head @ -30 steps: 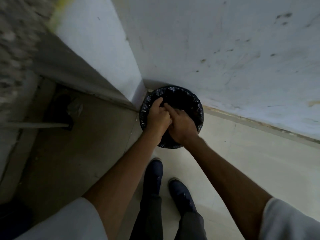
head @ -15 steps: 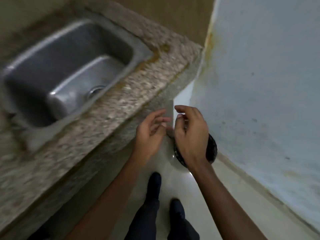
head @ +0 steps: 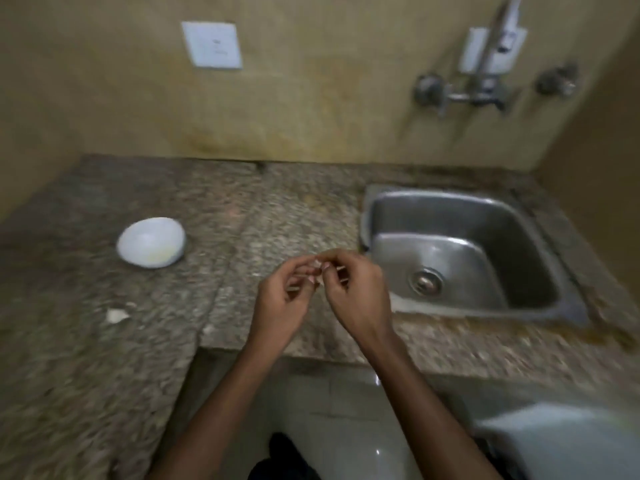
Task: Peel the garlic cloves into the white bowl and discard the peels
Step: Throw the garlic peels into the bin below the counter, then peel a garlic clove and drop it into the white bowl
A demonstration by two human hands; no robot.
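The white bowl [head: 135, 233] sits on the counter [head: 242, 216] well to the left of your hands and a little beyond them, with something pale yellow in its bottom, too blurred to name. A pale scrap [head: 116, 315], peel or clove, lies on the counter left of your hands too, nearer you than the bowl. Your left hand [head: 282, 303] and right hand [head: 356, 292] meet above the counter's front edge, fingers curled and tips touching. There is a pale fleck between the tips, but you cannot tell through the blur whether they pinch anything. The steel sink [head: 519, 216] lies just right of your right hand.
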